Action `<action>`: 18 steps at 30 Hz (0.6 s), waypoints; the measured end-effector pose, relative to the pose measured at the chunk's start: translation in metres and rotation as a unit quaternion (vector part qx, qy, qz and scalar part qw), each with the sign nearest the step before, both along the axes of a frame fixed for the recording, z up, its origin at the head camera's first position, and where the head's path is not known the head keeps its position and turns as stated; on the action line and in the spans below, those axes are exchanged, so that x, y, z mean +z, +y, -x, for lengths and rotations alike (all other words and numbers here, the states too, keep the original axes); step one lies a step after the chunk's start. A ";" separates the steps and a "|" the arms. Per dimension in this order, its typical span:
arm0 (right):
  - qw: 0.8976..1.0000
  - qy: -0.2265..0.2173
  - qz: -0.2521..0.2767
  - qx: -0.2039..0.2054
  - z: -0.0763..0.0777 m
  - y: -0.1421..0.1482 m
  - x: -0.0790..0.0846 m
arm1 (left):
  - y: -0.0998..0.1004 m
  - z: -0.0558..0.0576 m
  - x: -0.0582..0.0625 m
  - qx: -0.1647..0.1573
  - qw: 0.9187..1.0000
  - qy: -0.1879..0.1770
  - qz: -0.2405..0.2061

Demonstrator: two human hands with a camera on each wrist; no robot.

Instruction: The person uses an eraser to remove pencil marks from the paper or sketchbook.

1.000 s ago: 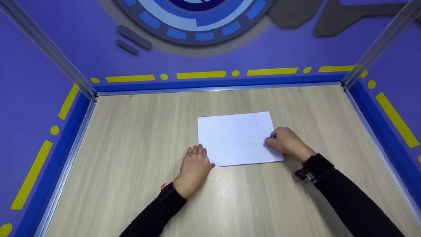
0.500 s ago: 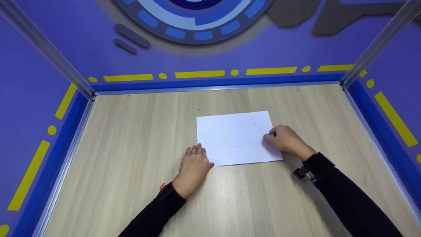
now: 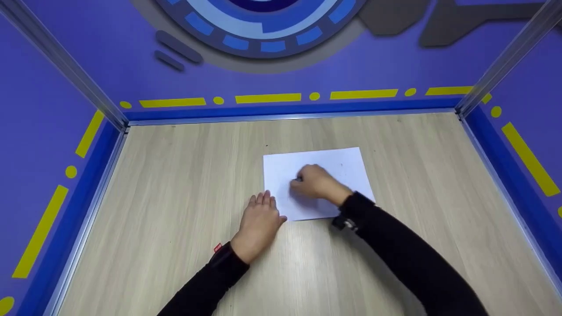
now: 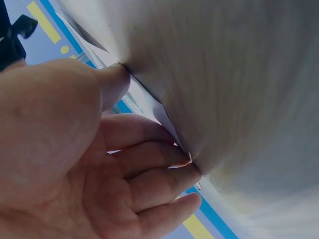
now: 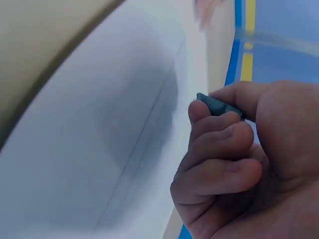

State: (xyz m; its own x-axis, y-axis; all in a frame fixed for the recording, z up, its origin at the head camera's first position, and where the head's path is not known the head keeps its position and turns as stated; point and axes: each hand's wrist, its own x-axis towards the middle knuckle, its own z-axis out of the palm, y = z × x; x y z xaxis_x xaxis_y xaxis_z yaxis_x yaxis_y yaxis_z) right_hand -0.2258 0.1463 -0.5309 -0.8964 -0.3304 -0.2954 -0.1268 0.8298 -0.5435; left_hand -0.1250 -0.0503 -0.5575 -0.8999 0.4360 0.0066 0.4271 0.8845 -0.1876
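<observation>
A white sheet of paper (image 3: 351,175) lies on the wooden tabletop. My left hand (image 3: 259,224) rests flat at its lower left corner, fingers straight and thumb on the near edge. Over the left half of the sheet, my right hand (image 3: 317,182) pinches a small dark teal eraser (image 5: 218,106) between thumb and index finger, the other fingers curled. In the right wrist view the eraser's tip is just above or on the paper; contact is unclear. Faint grey lines (image 5: 138,139) cross the sheet, and a few dark specks dot it.
The wooden tabletop (image 3: 184,188) spreads around the paper. Blue-purple panels (image 3: 263,83) with yellow marks enclose the back and both sides, joined by metal posts (image 3: 505,57). A dark speck (image 3: 266,145) lies behind the sheet.
From the paper's right edge my right hand has swept left across the sheet, still pinching the eraser. My left hand and the paper stay in place.
</observation>
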 end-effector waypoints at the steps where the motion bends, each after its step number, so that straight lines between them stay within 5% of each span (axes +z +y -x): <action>1: 1.000 -0.001 -0.004 0.009 0.001 -0.011 -0.001 | 0.000 0.000 0.000 -0.001 1.000 0.001 0.001; 9: 0.999 -0.029 -0.022 0.000 0.008 -0.045 -0.013 | 0.000 0.000 0.001 0.000 1.000 -0.008 0.005; 18: 0.999 -0.032 -0.006 -0.031 0.014 0.015 -0.026 | 0.001 0.000 0.006 0.010 0.999 -0.043 0.011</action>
